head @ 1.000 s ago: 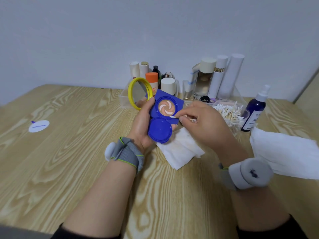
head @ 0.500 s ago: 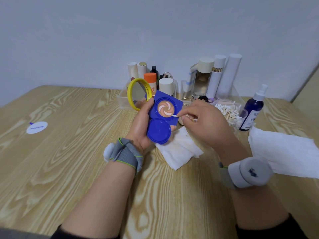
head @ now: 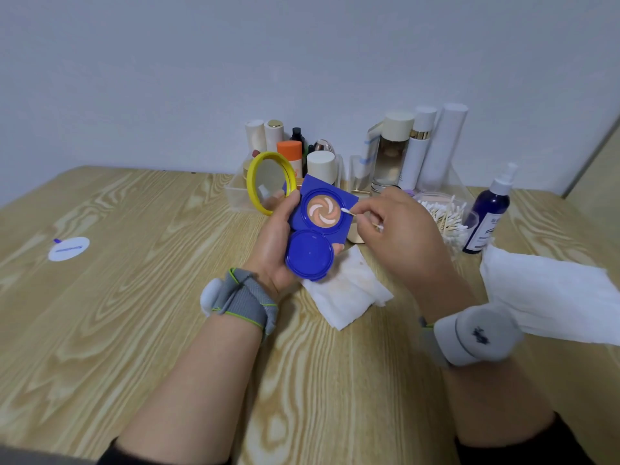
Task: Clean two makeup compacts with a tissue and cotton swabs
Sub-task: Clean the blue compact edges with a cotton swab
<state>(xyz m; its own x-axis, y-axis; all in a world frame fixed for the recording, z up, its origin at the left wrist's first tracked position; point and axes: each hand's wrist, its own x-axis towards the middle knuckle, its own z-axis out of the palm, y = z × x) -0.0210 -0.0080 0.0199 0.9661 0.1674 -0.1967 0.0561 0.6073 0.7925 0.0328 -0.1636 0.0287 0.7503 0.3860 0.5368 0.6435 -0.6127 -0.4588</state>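
Our left grip [head: 273,239] clasps the open compact [head: 315,229]; our right grip [head: 402,236] pinches a swab [head: 347,211] at its rim (swabbing step). Next we should trace the rim lightly.

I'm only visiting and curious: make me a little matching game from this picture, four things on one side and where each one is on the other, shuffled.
Things
1. blue compact
2. cotton swab
3. stained tissue
4. dark blue spray bottle

Places
a. lying flat on the table
b. pinched by the right hand
c. held open in the left hand
d. standing upright at the far right

Pairs: 1-c, 2-b, 3-a, 4-d
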